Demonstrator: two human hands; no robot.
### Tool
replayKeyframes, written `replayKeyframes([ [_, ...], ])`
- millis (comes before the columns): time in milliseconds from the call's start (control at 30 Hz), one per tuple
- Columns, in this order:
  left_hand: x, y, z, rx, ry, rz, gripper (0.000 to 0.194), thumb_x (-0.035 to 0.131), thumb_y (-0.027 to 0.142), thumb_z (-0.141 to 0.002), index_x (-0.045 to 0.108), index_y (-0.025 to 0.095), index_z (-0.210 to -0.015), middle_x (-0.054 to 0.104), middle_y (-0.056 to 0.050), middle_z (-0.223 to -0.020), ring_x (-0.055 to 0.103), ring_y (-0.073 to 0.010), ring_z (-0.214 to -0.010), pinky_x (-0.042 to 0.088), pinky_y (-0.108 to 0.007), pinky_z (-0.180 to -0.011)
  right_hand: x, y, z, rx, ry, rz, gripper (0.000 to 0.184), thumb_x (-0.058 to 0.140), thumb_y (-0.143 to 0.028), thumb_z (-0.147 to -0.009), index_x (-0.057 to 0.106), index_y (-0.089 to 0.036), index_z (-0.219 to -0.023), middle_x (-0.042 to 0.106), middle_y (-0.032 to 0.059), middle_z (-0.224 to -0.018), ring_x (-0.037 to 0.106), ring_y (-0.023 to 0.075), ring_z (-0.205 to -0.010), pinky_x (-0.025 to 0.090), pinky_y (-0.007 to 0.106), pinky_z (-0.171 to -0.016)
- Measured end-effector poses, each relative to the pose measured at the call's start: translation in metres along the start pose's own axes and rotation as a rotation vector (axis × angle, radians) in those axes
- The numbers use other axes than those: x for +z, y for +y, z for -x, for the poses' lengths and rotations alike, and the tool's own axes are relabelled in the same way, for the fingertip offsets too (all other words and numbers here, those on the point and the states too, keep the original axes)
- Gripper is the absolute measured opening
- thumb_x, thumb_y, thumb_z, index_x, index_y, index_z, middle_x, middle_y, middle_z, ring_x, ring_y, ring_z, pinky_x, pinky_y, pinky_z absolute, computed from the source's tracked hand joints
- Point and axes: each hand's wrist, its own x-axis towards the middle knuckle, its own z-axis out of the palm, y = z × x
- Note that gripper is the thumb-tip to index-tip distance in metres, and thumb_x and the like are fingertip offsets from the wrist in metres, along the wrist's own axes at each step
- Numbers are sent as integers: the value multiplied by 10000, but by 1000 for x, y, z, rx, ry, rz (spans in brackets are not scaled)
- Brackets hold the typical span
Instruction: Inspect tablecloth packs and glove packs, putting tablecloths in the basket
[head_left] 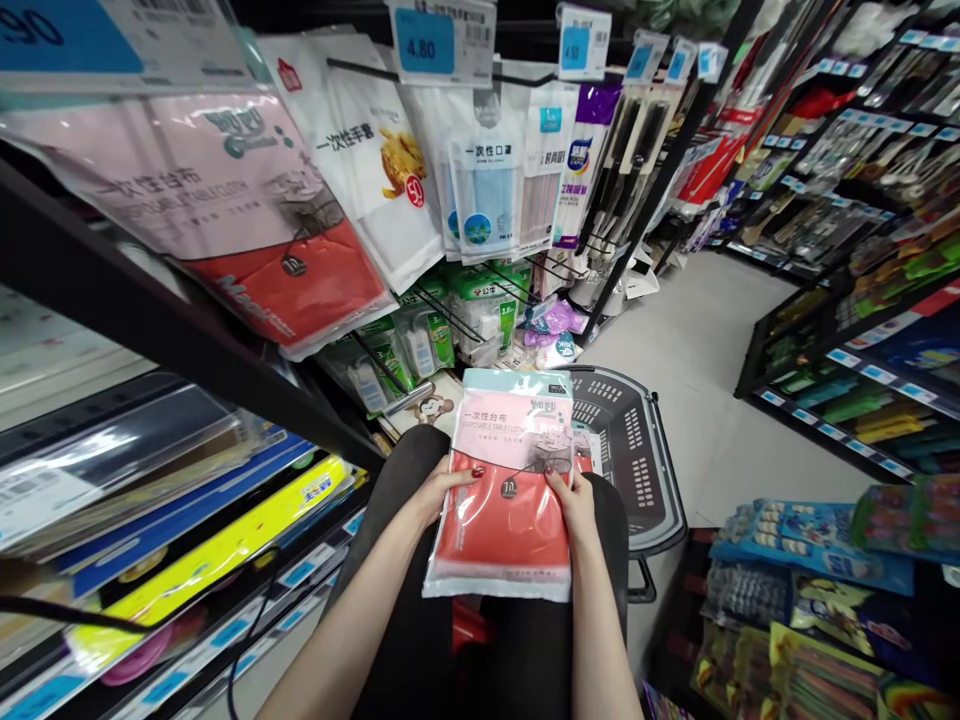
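Note:
A pack of disposable tablecloths (pixel 506 530), pink above and red below, rests upright over my knees with its printed front toward me. My left hand (pixel 441 490) grips its left edge, thumb on the front and the other fingers hidden behind. On the opposite edge, my right hand (pixel 571 492) holds it the same way. Behind and to the right of the pack, a dark shopping basket (pixel 637 450) stands on the floor, partly covered by my knee and the pack. Another tablecloth pack (pixel 292 250) of the same design hangs on the rack at upper left.
Disposable glove packs (pixel 382 165) and mask packs (pixel 484 180) hang on hooks ahead. Green-labelled packs (pixel 439 340) hang lower. A black rack post (pixel 652 180) stands beyond. Shelves of stationery (pixel 225 540) lie at left; bagged snacks (pixel 810 560) sit at lower right. The grey aisle floor (pixel 697 330) runs between racks.

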Motion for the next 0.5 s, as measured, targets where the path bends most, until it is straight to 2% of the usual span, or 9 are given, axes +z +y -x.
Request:
replayKeyframes([
  [133, -3, -4, -3, 63, 1, -65, 306, 691, 197, -564, 637, 128, -857, 684, -59, -745, 622, -196, -612, 457, -287, -606, -2, 2, -2, 18, -55, 5, 254, 662, -407, -614, 616, -159, -652, 615, -1, -611, 516, 152, -577, 388, 264, -583],
  [367, -2, -9, -7, 55, 21, -108, 304, 667, 228, -593, 656, 127, -879, 683, -38, -689, 609, -180, -577, 444, -275, -590, -5, 5, -7, 145, -96, -60, 281, 661, -424, -619, 650, -180, -759, 666, 23, -726, 581, 200, -695, 416, 298, -666],
  [500, -1, -8, -7, 58, 26, -97, 319, 660, 205, -582, 653, 127, -892, 685, -35, -706, 614, -180, -611, 437, -264, -607, -5, 7, -8, 167, -95, -87, 326, 666, -441, -604, 656, -176, -792, 672, 38, -763, 592, 219, -732, 421, 315, -681],
])
